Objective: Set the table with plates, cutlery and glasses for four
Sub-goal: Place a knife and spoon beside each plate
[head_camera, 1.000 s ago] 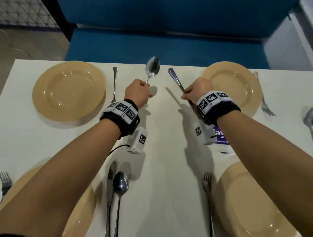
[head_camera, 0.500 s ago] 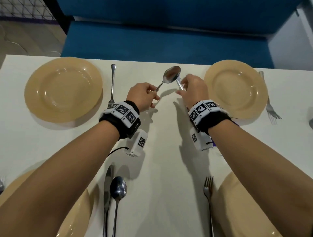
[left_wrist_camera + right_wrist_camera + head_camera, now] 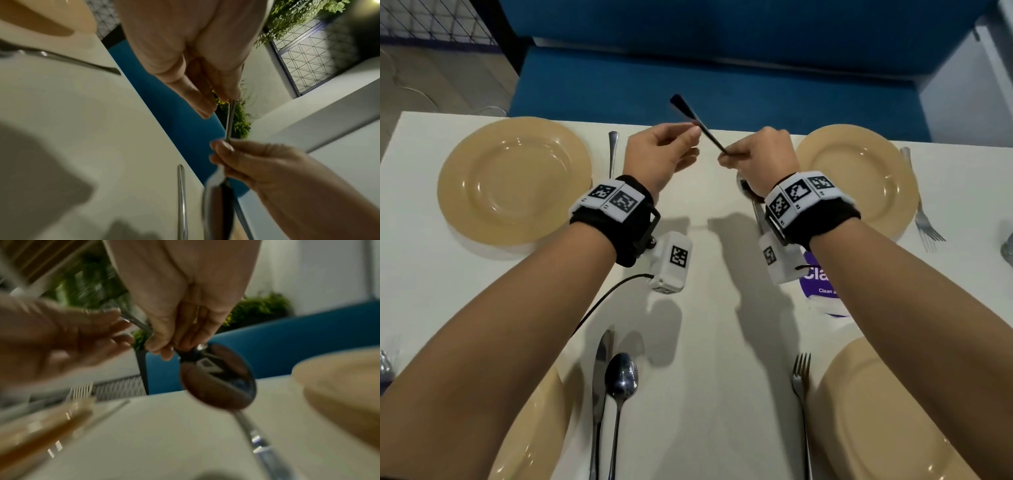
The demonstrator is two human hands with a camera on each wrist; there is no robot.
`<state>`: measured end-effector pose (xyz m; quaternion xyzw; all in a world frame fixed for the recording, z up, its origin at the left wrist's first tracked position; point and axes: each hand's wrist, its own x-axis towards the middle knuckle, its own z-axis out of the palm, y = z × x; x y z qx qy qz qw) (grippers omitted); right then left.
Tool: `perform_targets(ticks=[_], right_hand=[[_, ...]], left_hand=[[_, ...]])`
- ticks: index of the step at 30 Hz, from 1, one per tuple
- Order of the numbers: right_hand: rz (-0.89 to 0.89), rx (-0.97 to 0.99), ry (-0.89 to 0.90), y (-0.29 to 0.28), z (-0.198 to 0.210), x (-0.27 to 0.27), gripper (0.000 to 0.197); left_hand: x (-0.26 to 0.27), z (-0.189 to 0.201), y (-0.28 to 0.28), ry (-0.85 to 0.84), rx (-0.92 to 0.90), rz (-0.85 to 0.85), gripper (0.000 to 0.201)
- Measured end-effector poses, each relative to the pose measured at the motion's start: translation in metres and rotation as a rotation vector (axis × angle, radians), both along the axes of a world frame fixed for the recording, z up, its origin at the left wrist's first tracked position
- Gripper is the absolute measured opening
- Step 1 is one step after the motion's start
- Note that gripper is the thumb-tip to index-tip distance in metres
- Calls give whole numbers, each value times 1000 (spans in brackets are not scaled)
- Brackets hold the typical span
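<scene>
My right hand (image 3: 729, 156) hovers above the white table (image 3: 705, 342), between the two far plates. It grips a spoon (image 3: 685, 108) by the neck. The spoon's bowl (image 3: 218, 378) points back at the wrist and its dark handle slants up and to the left. A knife blade (image 3: 757, 214) runs under that wrist, seemingly held in the same hand. My left hand (image 3: 693, 135) pinches the spoon handle (image 3: 229, 120) between thumb and forefinger. Tan plates sit at far left (image 3: 513, 181), far right (image 3: 859, 178), near left (image 3: 530, 438) and near right (image 3: 887, 411).
Forks lie right of the far left plate (image 3: 613, 150), right of the far right plate (image 3: 924, 222) and left of the near right plate (image 3: 801, 394). A knife (image 3: 599, 377) and spoon (image 3: 621, 377) lie by the near left plate. A purple-labelled packet (image 3: 818, 281) lies under my right forearm. A blue bench (image 3: 722, 85) stands behind.
The spoon has passed from my left hand to my right, which now grips it near the bowl. Its handle has swung up to the left, and my left fingers now only pinch that handle.
</scene>
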<state>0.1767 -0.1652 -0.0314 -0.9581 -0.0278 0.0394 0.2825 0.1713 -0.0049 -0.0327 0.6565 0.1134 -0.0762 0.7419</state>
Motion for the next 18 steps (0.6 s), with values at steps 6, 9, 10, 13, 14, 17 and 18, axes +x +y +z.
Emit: perform_targets(ticks=[6,9,10,13,14,17,18], right_hand=[[-145,267,146,-2,-10,-8,22],[-287,173,154,-23,-23,-5,27],[-309,111,172,-28,-28,-5,28],[-278,-90,257,-33,-46,-9,38],[-268,-117,267,-33,-51,-10,39],[-288,-107,254,-30,-59,-13,39],[-294,-99,253,-30,-59,-13,39]], left_hand=[[9,-15,-22,12,139,-58,12],[17,-29,-24,129,218,-85,14],[19,-34,-27,171,263,-138,14],[19,-48,-40,258,392,-290,18],[18,-52,-45,269,419,-315,19],[21,-57,-58,264,532,-357,23],[22,-58,-61,256,584,-371,24]])
